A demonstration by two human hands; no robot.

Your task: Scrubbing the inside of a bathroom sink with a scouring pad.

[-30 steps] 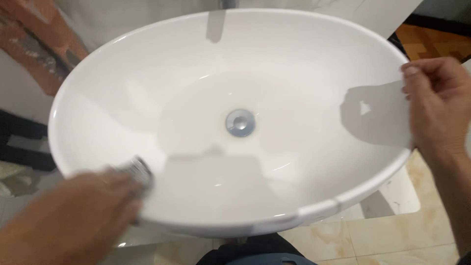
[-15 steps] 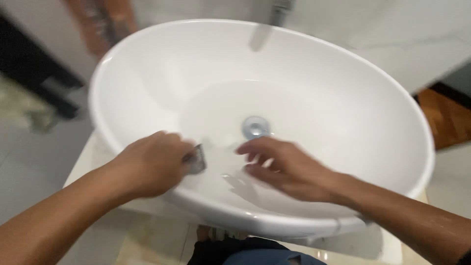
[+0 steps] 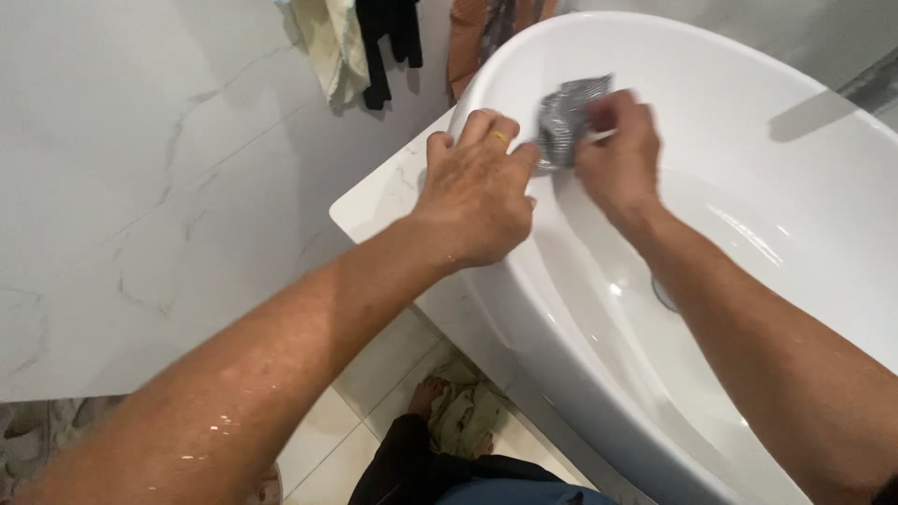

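A white oval basin (image 3: 748, 187) fills the right of the view. A grey steel scourer (image 3: 569, 110) lies against its upper left rim. My right hand (image 3: 619, 157) pinches the scourer's right edge inside the bowl. My left hand (image 3: 479, 192), with a ring on one finger, lies curled over the basin's rim, and its fingertips touch the scourer's lower left edge. Both forearms are wet. The drain (image 3: 662, 295) is partly hidden behind my right forearm.
The basin stands on a white counter (image 3: 379, 201) against a pale marble-look wall (image 3: 140, 168). Cloths (image 3: 360, 42) hang at the top. Below are floor tiles (image 3: 374, 393), my foot and a green rag (image 3: 463, 416).
The view has swung to the basin's left rim. The scourer, held in my left hand before, is now gripped by my right hand, and my left hand has settled on the rim.
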